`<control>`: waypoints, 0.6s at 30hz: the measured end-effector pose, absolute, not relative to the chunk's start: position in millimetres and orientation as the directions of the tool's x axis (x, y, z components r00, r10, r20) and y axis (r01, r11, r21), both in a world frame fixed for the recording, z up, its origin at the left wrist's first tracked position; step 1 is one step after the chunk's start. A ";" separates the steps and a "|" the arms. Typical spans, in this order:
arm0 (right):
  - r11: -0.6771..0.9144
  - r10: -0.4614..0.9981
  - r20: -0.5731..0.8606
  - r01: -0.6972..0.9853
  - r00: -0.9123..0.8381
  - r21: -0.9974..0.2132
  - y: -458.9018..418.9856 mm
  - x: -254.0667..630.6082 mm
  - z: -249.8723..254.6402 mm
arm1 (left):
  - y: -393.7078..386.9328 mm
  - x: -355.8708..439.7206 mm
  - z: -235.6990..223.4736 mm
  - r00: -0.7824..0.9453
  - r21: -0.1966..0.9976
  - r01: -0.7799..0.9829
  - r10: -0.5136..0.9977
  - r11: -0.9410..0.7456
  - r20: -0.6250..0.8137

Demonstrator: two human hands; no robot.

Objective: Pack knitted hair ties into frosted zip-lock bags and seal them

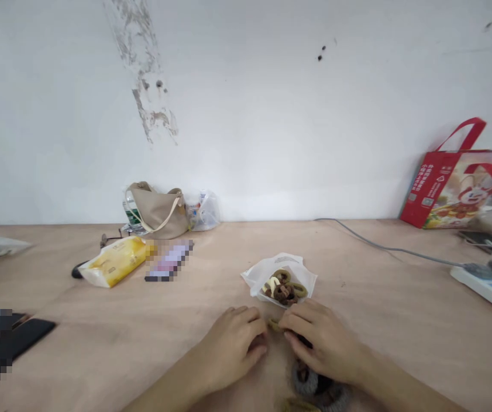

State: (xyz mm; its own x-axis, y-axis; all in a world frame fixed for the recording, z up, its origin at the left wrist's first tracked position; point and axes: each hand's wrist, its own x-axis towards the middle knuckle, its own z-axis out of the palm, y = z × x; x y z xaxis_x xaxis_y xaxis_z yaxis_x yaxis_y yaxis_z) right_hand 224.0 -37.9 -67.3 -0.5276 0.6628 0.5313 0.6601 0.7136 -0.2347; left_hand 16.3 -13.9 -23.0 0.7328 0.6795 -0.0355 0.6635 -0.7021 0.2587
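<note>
My left hand (233, 343) and my right hand (323, 340) rest close together on the wooden table (143, 343), fingers curled. Between their fingertips they pinch a small olive-coloured hair tie (275, 325). Just beyond them lies a white plastic bag (263, 272) holding several brown, olive and cream hair ties (284, 285). More fuzzy hair ties, grey and dark brown (314, 386), lie under my right wrist, partly hidden by it.
A yellow tissue pack (115, 261), a beige handbag (158, 213) and a small clear bag (203, 210) sit at the back left. Dark phones (31, 332) lie far left. A red gift bag (456, 183), grey cable (379, 247) and white power strip (490, 286) are right.
</note>
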 end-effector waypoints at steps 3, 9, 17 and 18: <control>0.709 0.673 0.515 0.662 -0.531 -0.243 -38.3 224.0 -66.9 | -14.0 16.4 -23.1 0.730 0.265 0.667 0.682 -0.696 -0.047; 0.706 0.680 0.500 0.665 -0.537 -0.245 -38.8 224.5 -64.9 | -13.4 16.0 -23.0 0.728 0.277 0.670 0.682 -0.688 -0.066; 0.701 0.687 0.490 0.668 -0.537 -0.250 -37.5 223.9 -67.5 | -13.7 15.9 -22.3 0.730 0.293 0.667 0.680 -0.685 -0.073; 0.700 0.688 0.486 0.669 -0.539 -0.250 -37.5 224.0 -67.6 | -13.5 15.7 -22.6 0.732 0.297 0.664 0.678 -0.686 -0.071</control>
State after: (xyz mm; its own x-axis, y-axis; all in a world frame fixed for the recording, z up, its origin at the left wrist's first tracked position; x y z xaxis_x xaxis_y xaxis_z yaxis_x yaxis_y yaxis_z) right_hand 224.0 -37.5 -67.6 -0.5387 0.6882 0.4861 0.6686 0.7002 -0.2504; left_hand 15.7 -13.5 -22.6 0.7321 0.6775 -0.0712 0.6640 -0.6863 0.2969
